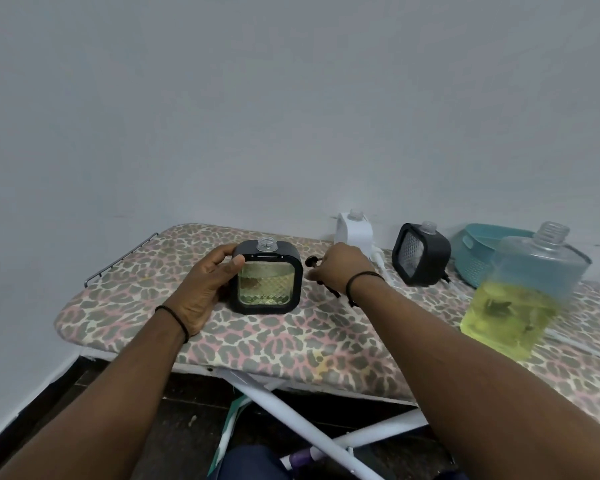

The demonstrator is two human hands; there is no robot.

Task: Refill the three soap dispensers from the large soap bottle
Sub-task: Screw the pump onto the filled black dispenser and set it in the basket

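A black square dispenser [269, 277] stands upright on the ironing board [291, 344], its neck uncapped and yellow-green soap inside. My left hand [207, 284] grips its left side. Just right of it my right hand [340, 268] pinches a black pump head [313, 260] lying on the board. A white dispenser [355, 232] and a second black dispenser [421, 254] stand uncapped farther back. The large clear soap bottle [523, 292], partly full of yellow-green soap and uncapped, stands at the right.
A teal plastic basket [475, 247] sits behind the large bottle. White pump tubes [383, 268] lie near the white dispenser. The board's wire rest [118, 261] edges the left end, and a grey wall [291, 116] rises directly behind.
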